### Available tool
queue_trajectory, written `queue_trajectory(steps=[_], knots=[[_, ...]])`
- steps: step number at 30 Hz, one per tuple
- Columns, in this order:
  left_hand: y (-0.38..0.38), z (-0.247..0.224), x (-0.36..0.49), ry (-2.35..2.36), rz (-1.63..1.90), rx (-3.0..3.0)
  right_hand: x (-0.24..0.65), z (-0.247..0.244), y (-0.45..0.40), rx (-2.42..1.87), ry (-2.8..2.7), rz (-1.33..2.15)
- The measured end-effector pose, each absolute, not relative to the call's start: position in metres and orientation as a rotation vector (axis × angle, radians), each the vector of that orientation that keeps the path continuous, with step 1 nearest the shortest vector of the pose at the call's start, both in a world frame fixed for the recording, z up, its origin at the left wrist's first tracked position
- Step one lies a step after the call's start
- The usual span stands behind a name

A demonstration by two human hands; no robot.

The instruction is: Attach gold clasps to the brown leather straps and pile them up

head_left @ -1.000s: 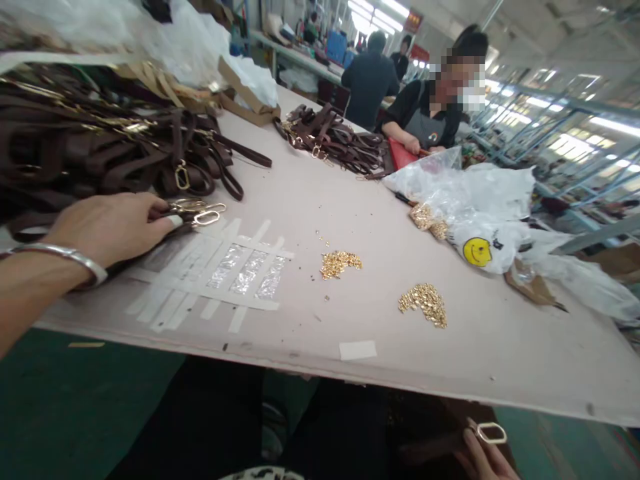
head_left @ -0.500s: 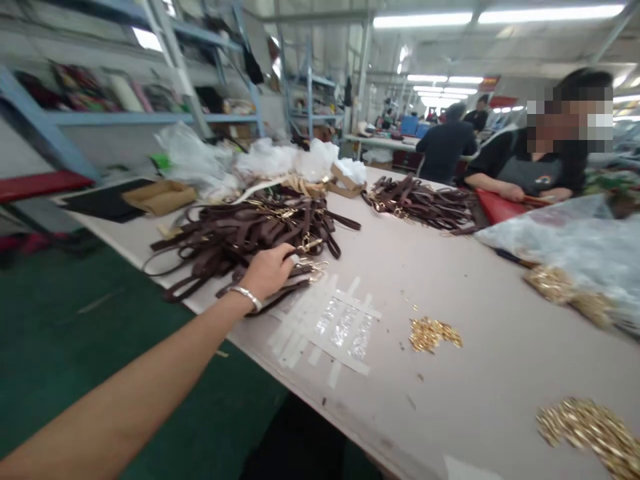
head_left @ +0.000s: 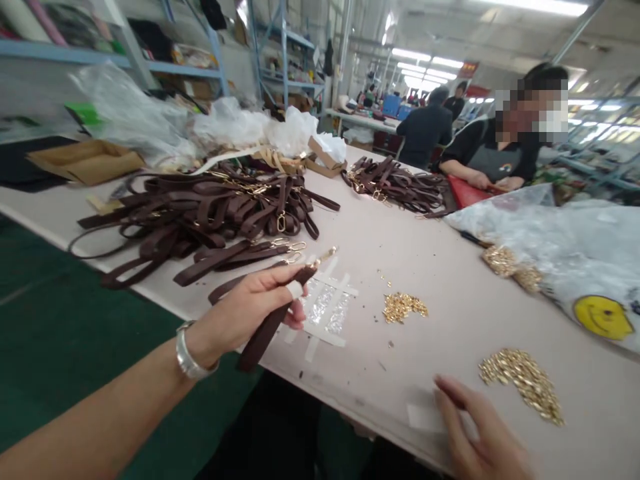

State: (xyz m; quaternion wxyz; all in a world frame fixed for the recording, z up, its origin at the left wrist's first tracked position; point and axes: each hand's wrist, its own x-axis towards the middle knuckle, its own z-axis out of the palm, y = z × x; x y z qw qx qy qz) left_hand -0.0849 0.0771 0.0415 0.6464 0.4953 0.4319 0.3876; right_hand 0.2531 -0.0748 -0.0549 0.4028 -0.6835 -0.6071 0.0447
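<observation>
Pinched between the thumb and fingers of my left hand (head_left: 260,300) is a dark brown leather strap (head_left: 267,337) with a gold metal clasp (head_left: 327,255) at its upper end. The strap's lower end hangs over the table's near edge. White tape is wrapped round the left thumb. My right hand (head_left: 475,433) is low at the right, slightly blurred, thumb and fingers apart with nothing in them. A heap of small gold metal pieces (head_left: 523,383) lies just beyond it. Behind my left hand is a large pile of brown straps (head_left: 215,207), with a few laid separately in front.
A smaller gold heap (head_left: 403,307) and a taped clear patch (head_left: 327,307) lie mid-table. Farther back are another strap pile (head_left: 395,187), plastic bags (head_left: 565,227) and a cardboard box (head_left: 85,161). A co-worker (head_left: 500,147) sits across the table, hands on something red.
My left hand has lifted a strap from the pile and brought it right and nearer. My right hand has come into view at the lower right. The view has shifted.
</observation>
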Motion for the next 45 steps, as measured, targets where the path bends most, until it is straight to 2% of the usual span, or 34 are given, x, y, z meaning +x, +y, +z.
queue_trajectory(steps=[2, 6, 13, 17, 22, 27, 45], knots=[[0.064, 0.024, -0.081, 0.979, 0.805, 1.051, 0.238, -0.055, -0.047, -1.641, -1.82, -0.027], [0.039, 0.001, -0.075, 1.03, 0.802, 0.965, 0.217, -0.059, -0.004, -1.564, -2.054, -0.221], [0.024, -0.008, -0.058, 1.077, 0.742, 0.978, 0.226, -0.058, 0.003, -1.387, -2.27, -0.344], [0.025, -0.012, -0.045, 0.936, 0.786, 0.892, 0.224, -0.056, 0.001, -1.393, -2.183, -0.152], [0.022, -0.015, -0.024, 0.867, 0.816, 0.928, 0.207, -0.047, -0.012, -1.561, -1.631, 0.439], [0.02, -0.017, -0.005, 0.864, 0.797, 1.007, 0.179, -0.04, -0.018, -1.401, -1.294, 0.837], [0.017, -0.021, 0.0, 0.895, 0.775, 1.278, 0.158, -0.034, -0.021, -1.369, -1.178, 0.95]])
